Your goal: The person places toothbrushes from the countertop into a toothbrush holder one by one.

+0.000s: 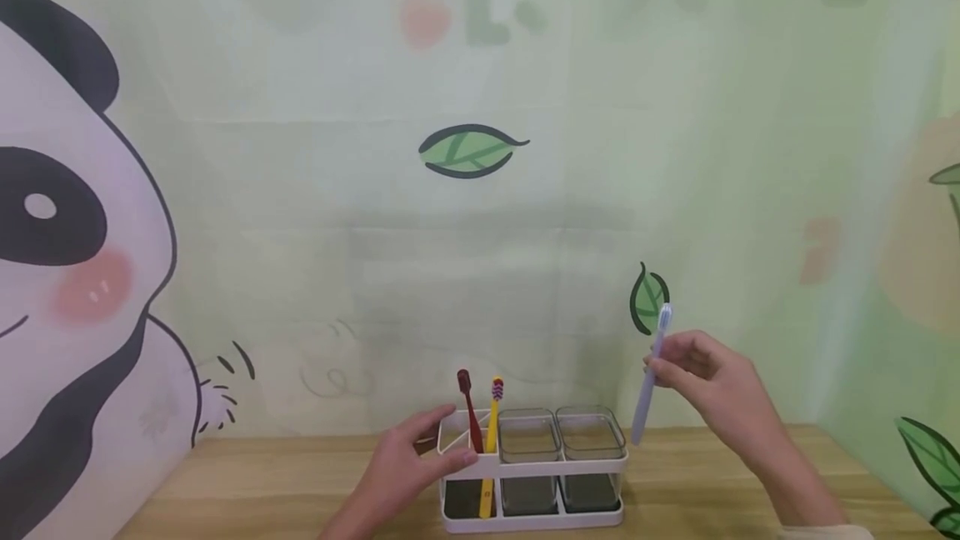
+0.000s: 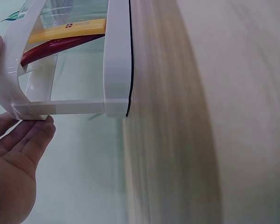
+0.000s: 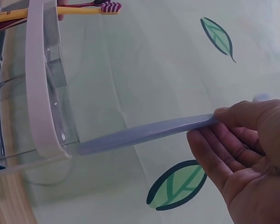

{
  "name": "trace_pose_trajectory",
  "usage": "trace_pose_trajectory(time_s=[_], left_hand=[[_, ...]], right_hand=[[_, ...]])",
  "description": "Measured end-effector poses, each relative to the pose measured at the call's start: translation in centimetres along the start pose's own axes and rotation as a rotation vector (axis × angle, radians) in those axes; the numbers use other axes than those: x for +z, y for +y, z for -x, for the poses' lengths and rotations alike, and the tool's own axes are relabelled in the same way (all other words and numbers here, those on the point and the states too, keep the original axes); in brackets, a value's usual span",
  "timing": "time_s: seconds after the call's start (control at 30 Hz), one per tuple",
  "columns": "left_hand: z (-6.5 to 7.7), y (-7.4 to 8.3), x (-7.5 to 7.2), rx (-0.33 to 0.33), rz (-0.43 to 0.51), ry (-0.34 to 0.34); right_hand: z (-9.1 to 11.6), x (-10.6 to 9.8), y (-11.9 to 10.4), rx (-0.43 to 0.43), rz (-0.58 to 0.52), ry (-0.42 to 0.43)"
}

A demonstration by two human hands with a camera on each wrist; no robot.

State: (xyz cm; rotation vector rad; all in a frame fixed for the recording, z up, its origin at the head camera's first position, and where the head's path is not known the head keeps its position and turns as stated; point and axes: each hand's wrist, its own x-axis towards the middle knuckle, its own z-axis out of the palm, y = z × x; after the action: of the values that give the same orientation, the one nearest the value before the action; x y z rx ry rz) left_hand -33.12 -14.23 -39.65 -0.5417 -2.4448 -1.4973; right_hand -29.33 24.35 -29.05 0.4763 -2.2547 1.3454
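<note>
A pale purple toothbrush (image 1: pixel 643 402) is pinched between the thumb and fingertips of my right hand (image 1: pixel 716 386). It tilts slightly with bristles up, its handle end beside the right side of a white toothbrush holder (image 1: pixel 562 467). In the right wrist view the handle of the purple toothbrush (image 3: pixel 149 134) points toward the rack. My left hand (image 1: pixel 401 457) grips the holder's left end, thumb in front and fingers around the back. Inside that end stand a dark red toothbrush (image 1: pixel 472 415) and a yellow toothbrush (image 1: pixel 492 423), both heads up.
Two clear cups sit in the holder, a middle cup (image 1: pixel 528 494) and a right cup (image 1: pixel 591 490). Beneath is a wooden tabletop (image 1: pixel 285 486). A green printed backdrop (image 1: pixel 300 173) with a panda and leaves rises behind it.
</note>
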Motion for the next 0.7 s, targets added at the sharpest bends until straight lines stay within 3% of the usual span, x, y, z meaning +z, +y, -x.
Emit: trace_pose_trajectory(time_s=[0.23, 0.7], left_hand=[[-0.1, 0.0, 0.0, 0.003, -0.007, 0.006], [0.0, 0.1, 0.0, -0.01, -0.018, 0.009]], right_hand=[[-0.4, 1.1, -1.0, -0.036, -0.067, 0.013], [-1.3, 4.8, -3.2, -0.028, -0.26, -0.019]])
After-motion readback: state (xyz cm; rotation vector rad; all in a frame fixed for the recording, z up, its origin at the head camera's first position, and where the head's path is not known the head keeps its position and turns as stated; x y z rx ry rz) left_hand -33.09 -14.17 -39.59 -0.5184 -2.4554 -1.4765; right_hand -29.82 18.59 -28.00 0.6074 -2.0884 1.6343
